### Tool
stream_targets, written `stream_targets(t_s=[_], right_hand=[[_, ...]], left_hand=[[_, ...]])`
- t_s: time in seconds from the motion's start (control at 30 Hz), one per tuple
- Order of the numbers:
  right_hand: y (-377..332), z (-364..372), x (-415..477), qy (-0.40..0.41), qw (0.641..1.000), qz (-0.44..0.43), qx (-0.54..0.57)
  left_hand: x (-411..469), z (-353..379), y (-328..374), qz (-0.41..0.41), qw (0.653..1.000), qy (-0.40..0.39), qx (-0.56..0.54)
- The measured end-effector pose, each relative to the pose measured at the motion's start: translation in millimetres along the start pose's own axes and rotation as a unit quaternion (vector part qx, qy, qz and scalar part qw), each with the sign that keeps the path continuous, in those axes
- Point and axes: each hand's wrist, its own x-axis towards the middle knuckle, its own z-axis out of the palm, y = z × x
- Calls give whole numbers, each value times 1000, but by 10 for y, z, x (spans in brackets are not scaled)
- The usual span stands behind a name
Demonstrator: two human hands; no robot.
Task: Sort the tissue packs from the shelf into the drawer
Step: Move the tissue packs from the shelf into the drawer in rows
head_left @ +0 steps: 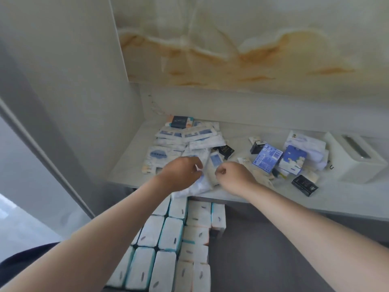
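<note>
A loose heap of white and blue tissue packs (185,138) lies at the left of the pale shelf (242,192). My left hand (181,173) is curled over a white and blue pack (197,186) at the shelf's front edge. My right hand (233,175) pinches the side of a slim cream pack with a blue window (213,165) beside it. Below the shelf, the open drawer (168,249) holds several rows of white packs standing upright, with free room on its right side.
Small blue, white and black boxes (280,161) lie scattered at the shelf's middle right. A white tissue box holder (353,157) stands at the far right. A white side panel (73,102) closes the left, and a marbled wall rises behind.
</note>
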Motion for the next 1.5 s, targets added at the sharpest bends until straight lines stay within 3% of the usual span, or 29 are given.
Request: stream_targets(t_s=[0.2, 0.33, 0.5, 0.57, 0.63, 0.8, 0.93, 1.07, 1.17, 1.33, 1.43, 1.5], right_hand=[[-398, -127, 663, 71, 991, -110, -40], [-795, -67, 1206, 47, 984, -146, -88], [-1102, 12, 1998, 17, 985, -89, -149], [-1164, 53, 2247, -6, 987, -40, -158], [-1239, 107, 2431, -34, 988, -12, -148], [-1166, 423, 3061, -115, 988, -28, -96], [-1322, 438, 2821, -82, 994, -46, -47], [-1302, 549, 2874, -41, 994, -104, 17], [-1282, 490, 2885, -23, 987, -115, 111], [-1272, 301, 2737, 24, 970, -139, 198], [-1206, 200, 2558, 7, 965, -162, 205], [-1122, 130, 2423, -9, 964, -169, 206]], left_hand=[[381, -293, -563, -19, 995, 98, -21], [743, -272, -915, -54, 987, 146, -35], [1085, -201, -1272, -54, 990, 128, -8], [1218, -164, -1382, -74, 994, 74, -36], [1365, -150, -1468, -79, 990, 74, -94], [1575, -275, -1625, -140, 940, 201, -239], [1635, -321, -1753, -211, 921, 160, -285], [1689, -341, -1820, -238, 864, 182, -405], [1709, -407, -1872, -225, 817, 226, -481], [1713, -610, -1717, -164, 826, 266, -469], [1687, -679, -1612, -200, 770, 306, -523], [1637, -728, -1507, -211, 758, 304, -538]])
